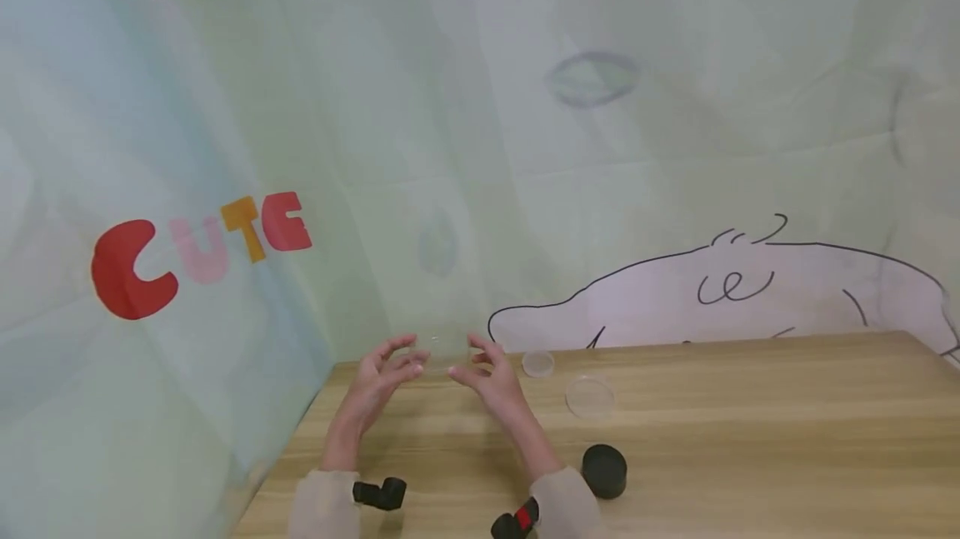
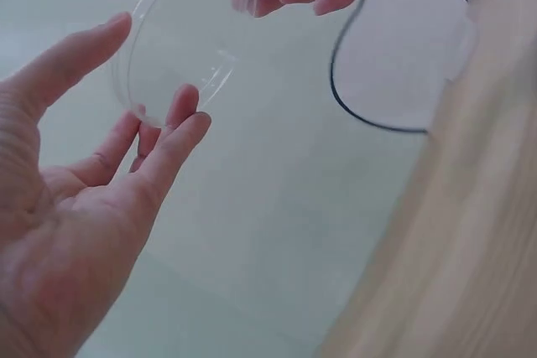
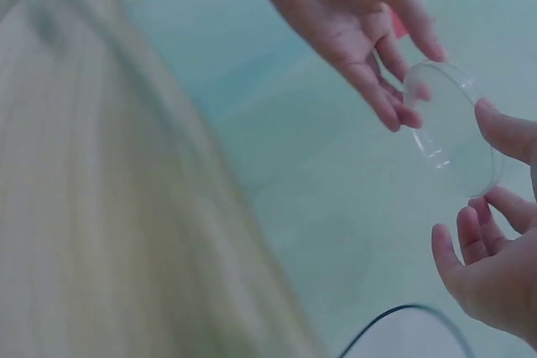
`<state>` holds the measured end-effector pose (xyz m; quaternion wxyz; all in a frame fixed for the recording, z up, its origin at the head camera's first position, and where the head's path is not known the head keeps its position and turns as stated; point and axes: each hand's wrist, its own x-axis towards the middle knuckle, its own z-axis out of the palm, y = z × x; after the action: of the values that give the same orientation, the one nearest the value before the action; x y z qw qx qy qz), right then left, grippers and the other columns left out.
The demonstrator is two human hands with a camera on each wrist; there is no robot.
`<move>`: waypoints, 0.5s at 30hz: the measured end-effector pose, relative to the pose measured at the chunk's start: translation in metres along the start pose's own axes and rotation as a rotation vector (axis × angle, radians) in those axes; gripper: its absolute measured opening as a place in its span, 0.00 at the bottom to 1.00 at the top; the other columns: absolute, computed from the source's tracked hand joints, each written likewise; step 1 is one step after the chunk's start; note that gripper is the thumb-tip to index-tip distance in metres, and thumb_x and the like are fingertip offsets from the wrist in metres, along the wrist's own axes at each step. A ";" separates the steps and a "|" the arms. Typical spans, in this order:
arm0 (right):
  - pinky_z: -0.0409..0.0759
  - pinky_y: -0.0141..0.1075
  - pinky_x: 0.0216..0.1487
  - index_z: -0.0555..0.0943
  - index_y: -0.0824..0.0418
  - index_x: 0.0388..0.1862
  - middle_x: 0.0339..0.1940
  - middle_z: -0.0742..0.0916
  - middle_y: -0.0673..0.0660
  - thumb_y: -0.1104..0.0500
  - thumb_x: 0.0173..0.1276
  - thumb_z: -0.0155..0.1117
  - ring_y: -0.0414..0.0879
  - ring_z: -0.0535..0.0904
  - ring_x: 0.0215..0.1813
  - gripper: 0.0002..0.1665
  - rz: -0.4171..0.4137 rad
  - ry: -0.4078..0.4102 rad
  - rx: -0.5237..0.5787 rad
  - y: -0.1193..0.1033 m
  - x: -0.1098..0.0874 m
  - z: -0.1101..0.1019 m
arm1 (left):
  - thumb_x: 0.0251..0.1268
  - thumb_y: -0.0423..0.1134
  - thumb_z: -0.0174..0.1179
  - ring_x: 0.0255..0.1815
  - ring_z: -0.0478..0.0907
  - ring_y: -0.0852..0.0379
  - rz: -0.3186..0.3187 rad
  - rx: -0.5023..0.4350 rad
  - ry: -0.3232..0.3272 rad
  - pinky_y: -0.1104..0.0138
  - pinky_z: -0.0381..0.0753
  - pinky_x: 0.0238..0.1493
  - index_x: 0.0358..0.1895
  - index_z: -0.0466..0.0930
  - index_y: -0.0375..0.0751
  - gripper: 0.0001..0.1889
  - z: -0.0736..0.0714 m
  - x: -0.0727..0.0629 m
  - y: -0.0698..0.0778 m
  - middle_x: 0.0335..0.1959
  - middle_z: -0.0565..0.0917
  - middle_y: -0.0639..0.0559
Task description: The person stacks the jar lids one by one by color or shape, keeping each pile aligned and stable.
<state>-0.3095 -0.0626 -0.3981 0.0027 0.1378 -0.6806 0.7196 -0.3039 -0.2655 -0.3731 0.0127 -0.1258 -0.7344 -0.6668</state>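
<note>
A clear round petri dish (image 1: 441, 354) is held up above the far left part of the table, between both hands. My left hand (image 1: 375, 385) grips its left edge, with the thumb at one side of the rim and fingertips on the other, plain in the left wrist view. The opposite edge is pinched by my right hand (image 1: 497, 385), whose thumb (image 3: 508, 132) lies on the rim. Through the transparent dish (image 3: 453, 136) the backdrop shows, and the dish stands tilted in both wrist views.
On the wooden table (image 1: 750, 431), right of my hands, lie a small clear dish (image 1: 537, 364) and a larger clear dish (image 1: 590, 397). A black round object (image 1: 604, 471) sits nearer, beside the right sleeve. A printed cloth backdrop (image 1: 450, 106) hangs behind the table.
</note>
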 end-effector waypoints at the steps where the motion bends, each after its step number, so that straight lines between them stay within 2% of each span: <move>1: 0.76 0.48 0.61 0.66 0.61 0.71 0.68 0.72 0.61 0.55 0.63 0.70 0.56 0.70 0.64 0.40 -0.017 -0.007 -0.007 -0.007 0.000 -0.002 | 0.65 0.29 0.58 0.54 0.80 0.66 0.020 -0.008 -0.001 0.74 0.77 0.55 0.66 0.60 0.32 0.28 0.001 -0.001 0.006 0.50 0.84 0.54; 3: 0.74 0.50 0.63 0.67 0.62 0.70 0.68 0.73 0.61 0.56 0.63 0.70 0.57 0.69 0.64 0.39 -0.064 -0.014 -0.023 -0.021 -0.001 -0.004 | 0.65 0.28 0.58 0.53 0.80 0.67 0.059 -0.024 0.004 0.75 0.77 0.55 0.64 0.62 0.36 0.25 0.004 -0.002 0.017 0.46 0.84 0.62; 6: 0.72 0.52 0.66 0.69 0.64 0.68 0.66 0.75 0.62 0.57 0.62 0.71 0.57 0.69 0.64 0.37 -0.124 -0.019 -0.053 -0.038 -0.002 -0.009 | 0.65 0.27 0.57 0.52 0.80 0.69 0.124 -0.047 0.010 0.74 0.78 0.53 0.61 0.66 0.43 0.22 0.009 -0.006 0.032 0.46 0.84 0.64; 11: 0.70 0.51 0.67 0.70 0.62 0.68 0.63 0.76 0.61 0.57 0.61 0.72 0.54 0.69 0.60 0.37 -0.199 -0.020 -0.087 -0.066 -0.013 -0.023 | 0.65 0.24 0.56 0.53 0.81 0.67 0.242 -0.126 0.005 0.74 0.78 0.53 0.58 0.68 0.48 0.21 0.026 -0.014 0.051 0.46 0.85 0.62; 15: 0.70 0.50 0.68 0.70 0.61 0.68 0.63 0.77 0.60 0.57 0.61 0.72 0.54 0.70 0.61 0.37 -0.236 -0.028 -0.128 -0.082 -0.022 -0.041 | 0.64 0.23 0.57 0.55 0.81 0.66 0.285 -0.157 0.009 0.74 0.79 0.51 0.58 0.68 0.47 0.22 0.045 -0.017 0.063 0.45 0.85 0.59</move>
<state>-0.2810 -0.0125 -0.3232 0.0865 0.2263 -0.7041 0.6675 -0.2677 -0.2194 -0.3199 0.1007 -0.2263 -0.6547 -0.7142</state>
